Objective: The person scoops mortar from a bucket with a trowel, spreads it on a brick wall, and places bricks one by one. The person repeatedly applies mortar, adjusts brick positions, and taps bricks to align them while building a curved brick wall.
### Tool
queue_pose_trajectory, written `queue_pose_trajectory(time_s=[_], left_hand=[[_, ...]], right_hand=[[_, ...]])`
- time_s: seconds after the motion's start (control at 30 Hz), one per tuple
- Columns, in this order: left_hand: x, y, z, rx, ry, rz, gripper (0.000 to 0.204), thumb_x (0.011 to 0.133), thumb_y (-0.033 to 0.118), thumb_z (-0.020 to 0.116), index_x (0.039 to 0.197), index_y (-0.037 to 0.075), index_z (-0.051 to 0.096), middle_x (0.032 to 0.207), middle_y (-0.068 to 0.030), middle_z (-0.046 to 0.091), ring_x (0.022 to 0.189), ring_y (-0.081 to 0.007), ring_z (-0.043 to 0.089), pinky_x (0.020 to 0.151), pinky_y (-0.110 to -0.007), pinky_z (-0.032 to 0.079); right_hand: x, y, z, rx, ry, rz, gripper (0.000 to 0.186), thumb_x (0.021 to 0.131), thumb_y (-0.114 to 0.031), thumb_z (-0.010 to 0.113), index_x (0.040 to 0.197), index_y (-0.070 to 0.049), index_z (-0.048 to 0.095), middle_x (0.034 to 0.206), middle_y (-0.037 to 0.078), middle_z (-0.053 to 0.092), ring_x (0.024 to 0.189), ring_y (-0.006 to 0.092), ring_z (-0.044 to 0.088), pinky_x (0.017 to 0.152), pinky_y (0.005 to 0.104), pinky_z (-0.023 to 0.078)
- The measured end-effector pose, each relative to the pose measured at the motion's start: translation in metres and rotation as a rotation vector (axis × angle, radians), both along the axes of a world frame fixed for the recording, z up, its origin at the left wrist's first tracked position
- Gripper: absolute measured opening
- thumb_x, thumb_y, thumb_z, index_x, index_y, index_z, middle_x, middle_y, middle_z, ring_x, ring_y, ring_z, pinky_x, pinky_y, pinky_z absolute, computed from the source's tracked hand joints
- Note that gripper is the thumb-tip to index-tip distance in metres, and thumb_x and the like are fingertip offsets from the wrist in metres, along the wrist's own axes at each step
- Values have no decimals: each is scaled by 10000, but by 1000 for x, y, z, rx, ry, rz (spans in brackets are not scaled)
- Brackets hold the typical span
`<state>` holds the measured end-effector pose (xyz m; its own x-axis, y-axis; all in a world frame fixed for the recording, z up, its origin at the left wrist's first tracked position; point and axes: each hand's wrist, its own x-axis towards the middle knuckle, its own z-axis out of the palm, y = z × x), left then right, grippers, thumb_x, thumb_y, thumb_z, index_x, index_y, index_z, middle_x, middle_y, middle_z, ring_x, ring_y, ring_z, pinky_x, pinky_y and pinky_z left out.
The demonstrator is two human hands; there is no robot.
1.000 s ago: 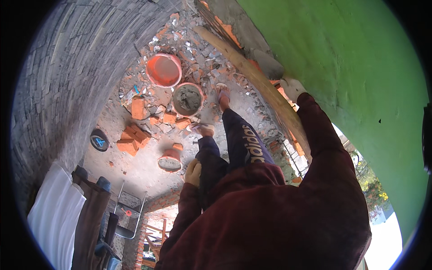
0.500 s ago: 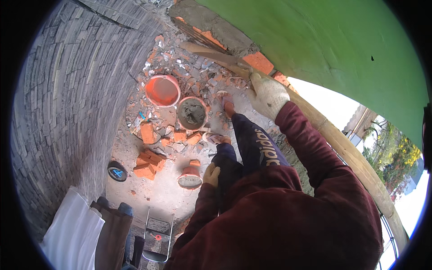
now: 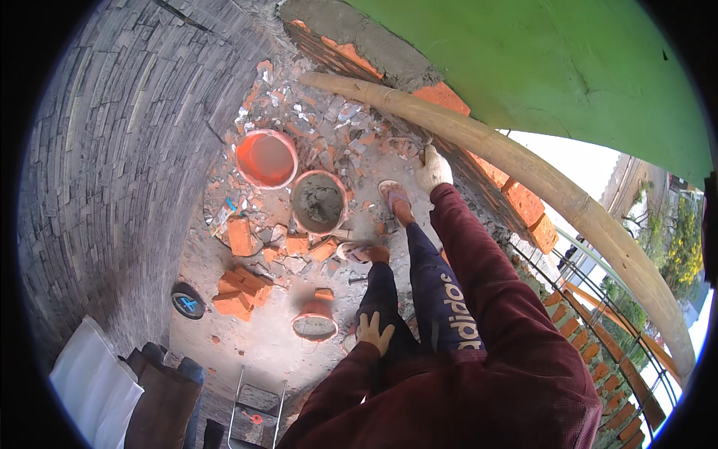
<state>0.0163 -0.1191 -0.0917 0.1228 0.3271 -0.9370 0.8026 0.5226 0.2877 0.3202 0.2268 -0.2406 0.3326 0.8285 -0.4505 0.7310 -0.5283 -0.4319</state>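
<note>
My right hand (image 3: 434,170), in a whitish work glove, is closed around what looks like a trowel's handle; a thin metal neck sticks out past the fingers and the blade is hard to make out. It hangs beside the brick wall edge (image 3: 497,170), below a thick bamboo pole (image 3: 523,156). My left hand (image 3: 374,334) lies on my left thigh with its fingers spread, holding nothing. By my feet stands a bucket (image 3: 295,215) of grey mortar. Behind it is an orange bucket (image 3: 249,153), with a smaller bucket (image 3: 315,307) nearer to me.
Loose bricks (image 3: 243,290) and rubble (image 3: 321,135) cover much of the ground. A grey stone-clad wall (image 3: 120,172) rises at left, a green surface (image 3: 553,67) at upper right. A metal-framed stool (image 3: 258,408) and a black round object (image 3: 187,301) stand lower left.
My right hand has come down off the bamboo pole toward me, with the tool in it. My left hand has turned and spread its fingers on my thigh. My view has shifted.
</note>
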Motion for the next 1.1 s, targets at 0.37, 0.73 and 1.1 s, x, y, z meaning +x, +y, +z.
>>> queue_pose_trajectory(time_s=[0.37,0.73,1.1], left_hand=[[31,-18,-59,122,181,106,769,930,544,670,1530,92,505,1590,-260,416,1457,-524,359,1204,-592,325],[50,-32,-86,165,242,317,629,938,455,654,1445,91,583,1558,-182,483,1509,-419,343,1218,-586,294],[62,-72,-91,149,196,594,569,929,372,697,1408,76,614,1541,-210,512,1472,-462,388,1213,-555,315]], right_hand=[[48,-37,2,37,-31,38,300,903,-239,698,1082,-12,618,912,227,735,894,449,716,787,513,555],[-122,-19,-5,-316,-72,1164,284,985,-272,598,1079,-4,600,923,235,733,873,459,720,760,565,560],[-313,19,-130,-25,-750,1730,339,827,-121,801,1158,-55,779,1113,104,777,993,304,782,692,510,638]])
